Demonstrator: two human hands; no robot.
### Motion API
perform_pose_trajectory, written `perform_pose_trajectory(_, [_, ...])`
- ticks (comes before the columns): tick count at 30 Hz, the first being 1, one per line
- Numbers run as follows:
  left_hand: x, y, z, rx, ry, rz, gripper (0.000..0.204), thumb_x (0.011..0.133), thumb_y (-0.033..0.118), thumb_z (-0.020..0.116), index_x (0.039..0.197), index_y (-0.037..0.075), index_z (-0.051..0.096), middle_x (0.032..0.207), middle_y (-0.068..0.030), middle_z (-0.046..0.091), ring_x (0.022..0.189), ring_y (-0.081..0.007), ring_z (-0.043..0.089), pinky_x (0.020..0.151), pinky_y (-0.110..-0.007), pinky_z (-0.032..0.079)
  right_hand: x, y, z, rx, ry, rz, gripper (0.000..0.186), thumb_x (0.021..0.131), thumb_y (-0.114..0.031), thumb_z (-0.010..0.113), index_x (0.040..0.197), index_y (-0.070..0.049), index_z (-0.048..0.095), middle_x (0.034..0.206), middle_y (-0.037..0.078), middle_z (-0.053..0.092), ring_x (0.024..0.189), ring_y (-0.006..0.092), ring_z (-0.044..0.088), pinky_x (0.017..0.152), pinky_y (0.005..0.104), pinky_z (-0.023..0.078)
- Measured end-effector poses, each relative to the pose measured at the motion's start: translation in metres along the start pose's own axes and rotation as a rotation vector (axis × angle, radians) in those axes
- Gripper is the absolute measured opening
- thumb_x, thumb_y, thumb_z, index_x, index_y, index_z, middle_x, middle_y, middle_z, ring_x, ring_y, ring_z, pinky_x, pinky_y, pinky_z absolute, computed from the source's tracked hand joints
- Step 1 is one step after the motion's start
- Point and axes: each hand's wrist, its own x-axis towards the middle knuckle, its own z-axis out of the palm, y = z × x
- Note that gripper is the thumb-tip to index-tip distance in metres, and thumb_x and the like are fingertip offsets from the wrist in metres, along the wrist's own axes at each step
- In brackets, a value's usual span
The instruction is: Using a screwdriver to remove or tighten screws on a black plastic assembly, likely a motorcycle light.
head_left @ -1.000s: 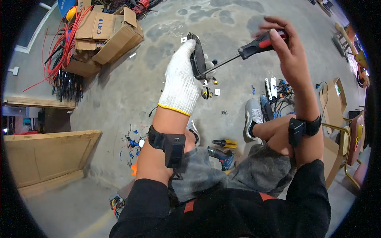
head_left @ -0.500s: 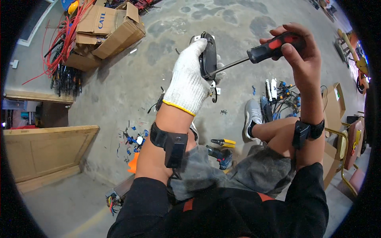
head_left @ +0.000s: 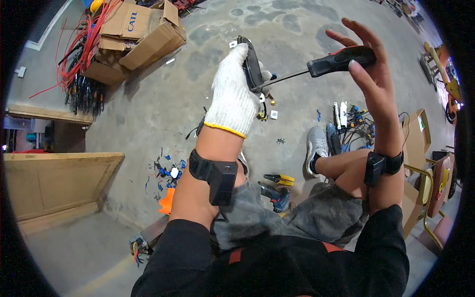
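My left hand (head_left: 230,91), in a white knitted glove with a yellow cuff edge, grips a black oblong housing (head_left: 252,64), its thumb along the top. The fingers beneath are mostly hidden. My bare right hand (head_left: 377,69) holds a screwdriver (head_left: 339,62) with a black and red handle, between thumb and curled fingers, while other fingers stretch away from it. The metal shaft slants left, and its tip meets the lower end of the housing. A short cable with a small yellow piece (head_left: 264,115) shows just below the housing.
A yellow-and-black hand tool (head_left: 279,179) and a cordless drill (head_left: 276,195) lie between my legs. Cables and connectors (head_left: 354,121) lie by my right shoe. Blue scraps (head_left: 166,171) are scattered at left. Cardboard boxes (head_left: 141,39) stand far left, a wooden panel (head_left: 64,185) nearer, a chair (head_left: 438,185) at right.
The housing has turned and moved slightly left and up with my left hand. My right fingers have spread and lifted off the handle, which has rotated so less red shows.
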Motion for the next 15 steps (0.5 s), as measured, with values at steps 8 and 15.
perform_pose_trajectory(8, [0.002,-0.004,-0.001,0.017,-0.044,-0.001,0.028,0.092,0.033,0.061,0.106,0.009,0.057,0.081,-0.0085,0.060,0.061,-0.0250,0.063,0.053,-0.040,0.047,-0.007,0.001,-0.021,-0.083,-0.094,0.074,0.045,0.088,-0.014,0.072,0.128,-0.002,0.052,0.124,0.016,0.064,0.105,0.0222,0.066,0.086,0.0344,0.055])
perform_pose_trajectory(15, [0.002,-0.003,-0.002,0.065,0.049,-0.017,0.024,0.095,0.033,0.058,0.105,0.011,0.060,0.080,-0.0127,0.064,0.062,-0.0259,0.062,0.050,-0.043,0.051,-0.003,-0.023,-0.008,-0.199,-0.066,0.281,0.031,0.085,-0.016,0.076,0.110,-0.003,0.062,0.108,0.010,0.071,0.077,0.0091,0.065,0.053,0.0211,0.051])
